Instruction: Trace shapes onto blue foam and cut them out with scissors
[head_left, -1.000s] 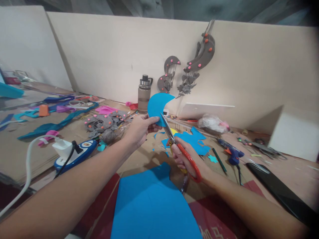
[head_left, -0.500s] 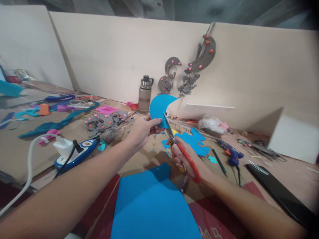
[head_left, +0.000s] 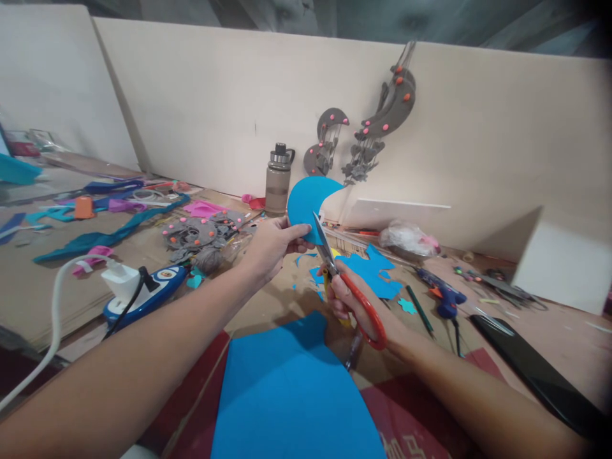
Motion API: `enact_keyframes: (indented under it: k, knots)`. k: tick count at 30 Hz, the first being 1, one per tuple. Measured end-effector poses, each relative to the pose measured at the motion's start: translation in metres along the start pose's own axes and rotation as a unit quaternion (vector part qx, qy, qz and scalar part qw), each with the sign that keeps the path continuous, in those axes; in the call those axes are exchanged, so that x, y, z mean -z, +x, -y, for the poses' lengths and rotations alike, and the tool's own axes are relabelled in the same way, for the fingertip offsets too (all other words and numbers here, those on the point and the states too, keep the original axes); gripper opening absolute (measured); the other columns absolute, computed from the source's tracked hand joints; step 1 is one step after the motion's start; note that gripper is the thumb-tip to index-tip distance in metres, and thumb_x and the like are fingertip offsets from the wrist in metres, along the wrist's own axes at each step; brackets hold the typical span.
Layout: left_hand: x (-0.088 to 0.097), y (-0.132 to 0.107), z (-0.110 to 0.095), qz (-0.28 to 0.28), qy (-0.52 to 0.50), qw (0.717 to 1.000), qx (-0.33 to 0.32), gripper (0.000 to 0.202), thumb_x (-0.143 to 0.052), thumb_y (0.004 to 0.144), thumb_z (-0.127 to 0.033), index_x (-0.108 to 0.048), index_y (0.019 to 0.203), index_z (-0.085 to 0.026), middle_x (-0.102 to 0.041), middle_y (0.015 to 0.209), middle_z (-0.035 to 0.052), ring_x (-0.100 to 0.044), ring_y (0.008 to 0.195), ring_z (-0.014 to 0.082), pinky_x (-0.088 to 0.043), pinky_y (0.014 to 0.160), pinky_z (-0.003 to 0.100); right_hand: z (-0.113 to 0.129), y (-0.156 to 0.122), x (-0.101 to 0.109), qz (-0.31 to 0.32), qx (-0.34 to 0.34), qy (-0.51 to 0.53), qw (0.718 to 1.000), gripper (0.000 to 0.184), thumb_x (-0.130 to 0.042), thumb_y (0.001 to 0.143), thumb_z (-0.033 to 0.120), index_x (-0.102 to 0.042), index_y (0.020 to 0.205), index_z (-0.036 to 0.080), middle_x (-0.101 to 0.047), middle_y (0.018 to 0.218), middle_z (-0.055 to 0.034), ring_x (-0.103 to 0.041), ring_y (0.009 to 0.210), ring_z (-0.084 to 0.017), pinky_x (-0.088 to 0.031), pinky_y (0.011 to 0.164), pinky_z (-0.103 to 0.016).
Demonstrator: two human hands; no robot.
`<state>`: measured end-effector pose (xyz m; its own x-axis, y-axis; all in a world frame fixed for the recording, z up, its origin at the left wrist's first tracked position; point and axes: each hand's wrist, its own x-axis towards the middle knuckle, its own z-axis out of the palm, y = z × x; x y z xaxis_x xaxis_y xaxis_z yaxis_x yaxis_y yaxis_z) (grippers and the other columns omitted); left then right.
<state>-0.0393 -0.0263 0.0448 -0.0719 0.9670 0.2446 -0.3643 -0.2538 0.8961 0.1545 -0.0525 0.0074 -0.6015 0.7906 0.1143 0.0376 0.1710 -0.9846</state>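
Between thumb and fingers, my left hand point(head_left: 280, 245) pinches the lower end of a blue crescent-shaped sheet point(head_left: 303, 197), held up above the table. My right hand point(head_left: 351, 290) is closed round a pair of scissors point(head_left: 366, 312) with red handles. Their blades point up and away, lying against the lower inner edge of the crescent. Something yellow also shows in my right hand by the scissors' handle. Below both hands lies a large blue sheet point(head_left: 291, 389) with a curved right edge. Blue offcuts point(head_left: 375, 271) lie just beyond my right hand.
A grey bottle point(head_left: 278, 182) stands at the back. Grey moon-shaped hangings point(head_left: 394, 108) hang on the white panel. To the left are a blue power strip point(head_left: 148, 299) and grey pieces point(head_left: 191, 233). At right lie a glue gun point(head_left: 442, 293), a green pencil point(head_left: 419, 310) and a black phone-like slab point(head_left: 530, 370).
A thin blue sliver now shows under the crescent, beside my left hand. The crescent has risen very slightly; both hands keep their grips.
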Motion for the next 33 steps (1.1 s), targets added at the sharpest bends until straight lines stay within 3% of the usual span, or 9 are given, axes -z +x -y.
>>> enact_keyframes:
  k: [8,15,33]
  knots:
    - [0.001,0.0003,-0.0013,-0.003,0.005,1.0,0.0,0.03,-0.086,0.059,-0.027,-0.067,0.075,-0.011,-0.07,0.069,0.0033,-0.064,0.056,0.0124,-0.049,0.058,0.025,0.0011,-0.0011,0.0015,0.02,0.017,0.011,1.0,0.046,-0.055,0.091,0.069,-0.048,0.103,0.025,-0.037,0.073,0.0056,-0.03,0.058,-0.01,-0.026,0.051,-0.024]
    - [-0.0017,-0.0012,-0.0012,0.001,0.001,1.0,-0.007,0.029,-0.085,0.06,-0.027,-0.066,0.075,-0.01,-0.069,0.068,0.0028,-0.063,0.055,0.0114,-0.049,0.057,0.024,0.0041,-0.0005,-0.0023,-0.014,-0.002,0.018,1.0,0.054,-0.061,0.083,0.075,-0.048,0.097,0.025,-0.037,0.068,0.0069,-0.029,0.053,-0.009,-0.024,0.048,-0.024]
    - [-0.0053,-0.0045,0.0003,-0.017,0.003,1.0,-0.002,0.028,-0.084,0.059,-0.026,-0.064,0.074,-0.012,-0.067,0.066,0.0005,-0.06,0.053,0.0099,-0.049,0.057,0.024,-0.0025,-0.001,-0.0018,-0.049,-0.035,-0.004,0.998,0.046,-0.063,0.086,0.067,-0.049,0.098,0.025,-0.034,0.069,0.0077,-0.028,0.051,-0.007,-0.024,0.044,-0.018]
